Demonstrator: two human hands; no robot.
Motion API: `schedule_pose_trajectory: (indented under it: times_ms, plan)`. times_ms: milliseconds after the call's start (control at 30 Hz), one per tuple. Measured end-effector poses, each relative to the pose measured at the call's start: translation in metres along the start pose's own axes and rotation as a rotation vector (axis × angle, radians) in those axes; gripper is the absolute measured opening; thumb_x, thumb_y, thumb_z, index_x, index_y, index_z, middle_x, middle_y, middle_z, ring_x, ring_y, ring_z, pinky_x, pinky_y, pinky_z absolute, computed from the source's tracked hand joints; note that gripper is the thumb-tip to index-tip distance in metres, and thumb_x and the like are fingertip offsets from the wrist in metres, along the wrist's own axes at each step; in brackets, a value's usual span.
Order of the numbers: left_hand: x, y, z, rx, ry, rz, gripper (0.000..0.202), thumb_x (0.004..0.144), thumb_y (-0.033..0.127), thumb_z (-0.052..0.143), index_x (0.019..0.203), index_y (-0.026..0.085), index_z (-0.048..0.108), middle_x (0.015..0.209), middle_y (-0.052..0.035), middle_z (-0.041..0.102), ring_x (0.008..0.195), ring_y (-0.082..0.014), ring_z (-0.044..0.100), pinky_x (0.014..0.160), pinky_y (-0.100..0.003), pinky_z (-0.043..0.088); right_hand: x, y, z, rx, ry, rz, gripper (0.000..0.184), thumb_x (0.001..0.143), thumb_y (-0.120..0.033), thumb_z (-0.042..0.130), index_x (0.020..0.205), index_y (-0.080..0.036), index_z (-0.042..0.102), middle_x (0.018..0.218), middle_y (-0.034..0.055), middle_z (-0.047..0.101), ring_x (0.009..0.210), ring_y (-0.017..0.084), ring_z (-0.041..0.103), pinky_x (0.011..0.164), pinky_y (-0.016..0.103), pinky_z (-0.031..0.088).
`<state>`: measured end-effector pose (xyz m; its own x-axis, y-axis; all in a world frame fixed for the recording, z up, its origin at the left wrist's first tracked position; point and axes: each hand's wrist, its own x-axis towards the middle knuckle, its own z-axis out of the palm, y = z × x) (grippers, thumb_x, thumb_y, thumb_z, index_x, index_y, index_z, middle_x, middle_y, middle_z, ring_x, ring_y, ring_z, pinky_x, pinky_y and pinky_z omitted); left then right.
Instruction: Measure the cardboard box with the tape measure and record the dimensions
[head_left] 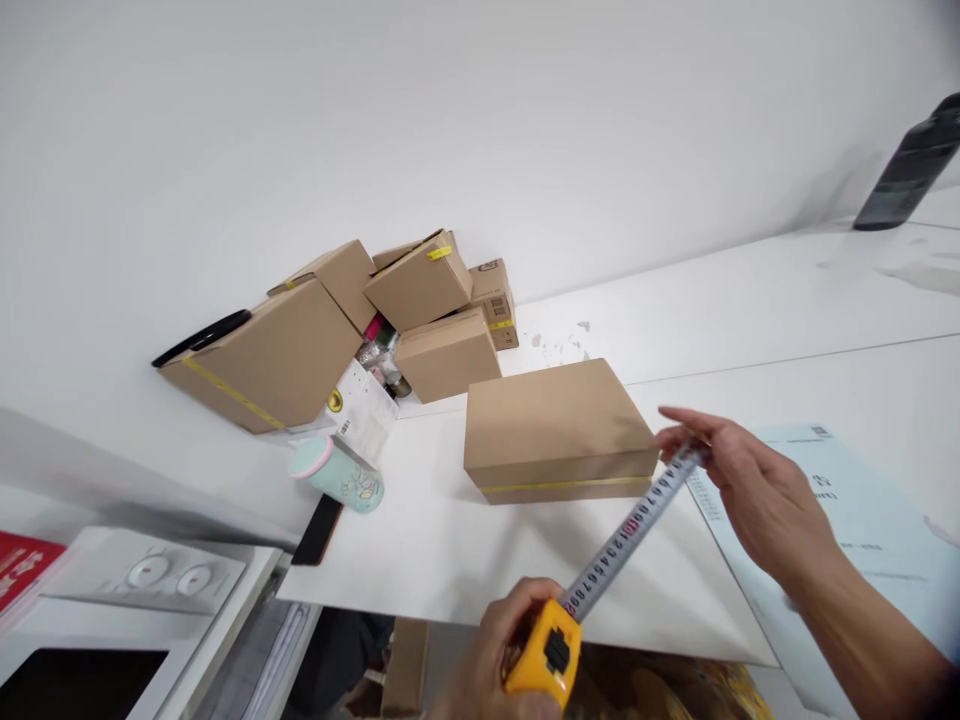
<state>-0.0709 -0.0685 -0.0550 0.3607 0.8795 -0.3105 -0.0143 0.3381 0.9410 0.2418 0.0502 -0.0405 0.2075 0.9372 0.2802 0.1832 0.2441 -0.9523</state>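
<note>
My left hand (504, 655) is wrapped round a yellow tape measure (551, 650) near the table's front edge. Its metal blade (626, 540) is drawn out, slanting up and to the right with the numbers showing. At the blade's far end, my right hand (757, 490) pinches the tip between thumb and fingers. Those fingertips are close to the right end of a closed cardboard box (555, 420) that lies on the white table (420, 545). I cannot tell whether they touch the box. A strip of yellow tape runs along the box's front side.
Several cardboard boxes (446, 355) are piled against the wall at the back left. A mint cup (341, 475) with a pink rim stands before them. Pale blue papers (840, 530) lie at the right, and a dark bottle (907, 170) stands at the far right.
</note>
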Motion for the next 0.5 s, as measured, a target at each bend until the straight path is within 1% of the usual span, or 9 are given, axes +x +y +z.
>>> schedule_pose_trajectory:
  times_ms: [67, 133, 200, 233, 300, 333, 367, 400, 500]
  plan:
    - [-0.003, -0.001, -0.002, 0.062, 0.013, -0.071, 0.077, 0.06, 0.031, 0.09, 0.134, 0.031, 0.068, 0.118, -0.0089, 0.068, 0.097, -0.029, 0.065, 0.083, -0.036, 0.051, -0.008, -0.001, -0.011, -0.042, -0.007, 0.027, 0.043, 0.096, -0.063, 0.057, 0.119, -0.032, 0.076, 0.092, 0.0077, 0.078, 0.089, 0.03, 0.073, 0.083, 0.048, 0.062]
    - [0.0, 0.001, -0.003, 0.084, 0.003, -0.095, 0.077, 0.062, 0.027, 0.086, 0.136, 0.033, 0.067, 0.122, -0.0086, 0.066, 0.101, -0.0304, 0.063, 0.086, -0.037, 0.05, -0.014, -0.001, -0.017, -0.057, 0.01, 0.06, 0.041, 0.092, -0.064, 0.063, 0.113, -0.033, 0.079, 0.086, 0.0066, 0.078, 0.084, 0.03, 0.073, 0.078, 0.047, 0.063]
    - [0.007, 0.005, 0.0, 0.088, -0.036, -0.07, 0.09, 0.06, 0.025, 0.086, 0.145, 0.033, 0.06, 0.125, -0.0084, 0.064, 0.104, -0.0303, 0.062, 0.089, -0.038, 0.048, -0.019, 0.0, -0.018, -0.021, -0.001, 0.078, 0.04, 0.09, -0.065, 0.065, 0.108, -0.032, 0.08, 0.085, 0.0068, 0.079, 0.082, 0.03, 0.074, 0.077, 0.047, 0.064]
    - [0.012, 0.008, 0.003, 0.092, -0.062, -0.043, 0.1, 0.059, 0.025, 0.086, 0.152, 0.033, 0.052, 0.125, -0.0081, 0.062, 0.104, -0.0294, 0.061, 0.09, -0.037, 0.048, -0.022, 0.0, -0.015, 0.008, -0.035, 0.081, 0.04, 0.09, -0.065, 0.065, 0.107, -0.032, 0.08, 0.087, 0.0071, 0.08, 0.083, 0.03, 0.075, 0.078, 0.047, 0.065]
    - [0.023, 0.014, 0.011, 0.11, -0.097, 0.029, 0.12, 0.058, 0.026, 0.088, 0.163, 0.033, 0.033, 0.125, -0.0078, 0.06, 0.103, -0.0279, 0.061, 0.09, -0.037, 0.047, -0.033, -0.001, -0.005, 0.055, -0.152, 0.074, 0.039, 0.09, -0.063, 0.066, 0.105, -0.03, 0.08, 0.093, 0.0083, 0.082, 0.087, 0.03, 0.078, 0.082, 0.046, 0.066]
    - [0.028, 0.017, 0.017, 0.132, -0.097, 0.066, 0.126, 0.059, 0.027, 0.089, 0.166, 0.032, 0.024, 0.126, -0.0082, 0.06, 0.103, -0.0277, 0.061, 0.09, -0.037, 0.047, -0.041, -0.002, 0.002, 0.062, -0.218, 0.069, 0.039, 0.091, -0.062, 0.065, 0.105, -0.029, 0.08, 0.097, 0.0089, 0.082, 0.09, 0.03, 0.078, 0.083, 0.046, 0.066]
    - [0.033, 0.02, 0.022, 0.16, -0.086, 0.104, 0.129, 0.06, 0.028, 0.09, 0.167, 0.031, 0.02, 0.126, -0.0091, 0.06, 0.104, -0.0281, 0.062, 0.092, -0.038, 0.047, -0.049, -0.004, 0.01, 0.06, -0.283, 0.068, 0.038, 0.093, -0.061, 0.064, 0.107, -0.029, 0.081, 0.103, 0.0094, 0.082, 0.095, 0.031, 0.078, 0.085, 0.045, 0.065]
    - [0.036, 0.023, 0.028, 0.186, -0.069, 0.138, 0.13, 0.061, 0.029, 0.091, 0.168, 0.03, 0.018, 0.127, -0.0103, 0.059, 0.106, -0.0292, 0.062, 0.094, -0.04, 0.047, -0.058, -0.005, 0.018, 0.054, -0.341, 0.07, 0.038, 0.095, -0.059, 0.063, 0.11, -0.029, 0.08, 0.108, 0.0095, 0.082, 0.099, 0.031, 0.078, 0.087, 0.045, 0.065]
    - [0.042, 0.03, 0.042, 0.238, -0.056, 0.202, 0.126, 0.063, 0.029, 0.093, 0.167, 0.027, 0.023, 0.13, -0.0132, 0.06, 0.115, -0.0333, 0.062, 0.102, -0.044, 0.045, -0.082, -0.009, 0.037, 0.091, -0.492, 0.092, 0.042, 0.102, -0.056, 0.052, 0.122, -0.029, 0.077, 0.121, 0.0095, 0.079, 0.108, 0.03, 0.076, 0.095, 0.046, 0.062]
